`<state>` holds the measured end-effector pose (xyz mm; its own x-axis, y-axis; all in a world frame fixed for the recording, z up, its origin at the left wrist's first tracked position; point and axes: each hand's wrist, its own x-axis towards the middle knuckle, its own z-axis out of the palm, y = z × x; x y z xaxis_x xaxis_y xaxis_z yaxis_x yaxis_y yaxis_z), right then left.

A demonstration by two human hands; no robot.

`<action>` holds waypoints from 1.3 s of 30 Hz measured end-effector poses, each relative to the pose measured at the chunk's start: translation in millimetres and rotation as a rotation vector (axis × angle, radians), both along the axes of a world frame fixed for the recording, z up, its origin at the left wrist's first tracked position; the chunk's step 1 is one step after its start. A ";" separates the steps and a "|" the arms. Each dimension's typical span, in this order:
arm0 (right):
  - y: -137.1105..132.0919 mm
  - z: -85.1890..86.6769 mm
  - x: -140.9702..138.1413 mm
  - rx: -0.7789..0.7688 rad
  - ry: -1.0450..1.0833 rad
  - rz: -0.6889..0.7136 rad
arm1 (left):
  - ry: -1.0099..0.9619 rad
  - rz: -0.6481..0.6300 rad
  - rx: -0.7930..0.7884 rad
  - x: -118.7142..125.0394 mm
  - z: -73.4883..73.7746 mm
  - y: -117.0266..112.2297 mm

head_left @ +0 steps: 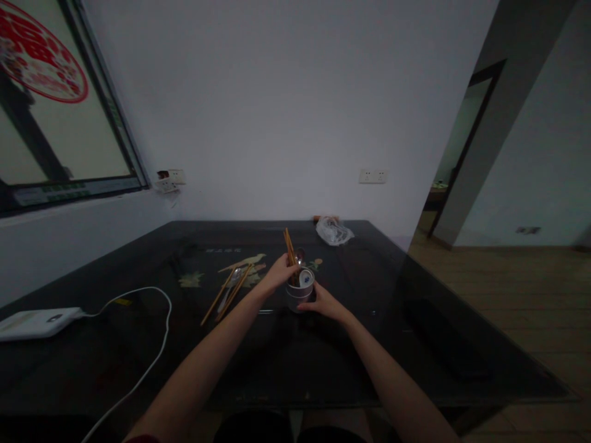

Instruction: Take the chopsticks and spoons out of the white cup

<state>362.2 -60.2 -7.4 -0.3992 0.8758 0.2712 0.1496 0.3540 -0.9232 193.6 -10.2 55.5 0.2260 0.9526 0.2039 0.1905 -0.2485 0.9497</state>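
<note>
A grey cylindrical cup (295, 299) stands upright on the dark table in front of me. My right hand (323, 303) grips its right side, thumb across the front. Wooden chopsticks (289, 241) and a metal spoon (300, 255) rise out of the cup, leaning slightly left. Around the chopsticks, just above the rim, my left hand (279, 271) is closed. A round whitish piece with a dark blue mark (306, 279) sits at the cup's mouth; its kind is unclear. To the left lie more chopsticks (217, 298) with a metal spoon (235, 274) among them.
A crumpled clear plastic bag (333, 231) lies at the table's back edge. On the left, a white device (39, 323) has a white cable (167, 320) curving toward the front. A dark flat object (446, 338) lies on the right. Wall sockets (373, 176) are beyond the table.
</note>
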 end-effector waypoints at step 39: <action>-0.8 2.3 2.1 0.044 -0.037 -0.008 | 0.048 -0.275 -0.006 -13.1 14.2 -23.2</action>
<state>364.3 -61.0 -5.2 -0.4022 0.8666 0.2953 0.1861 0.3932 -0.9004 180.5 -33.4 69.7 0.4858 0.8551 0.1814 0.1612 -0.2916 0.9429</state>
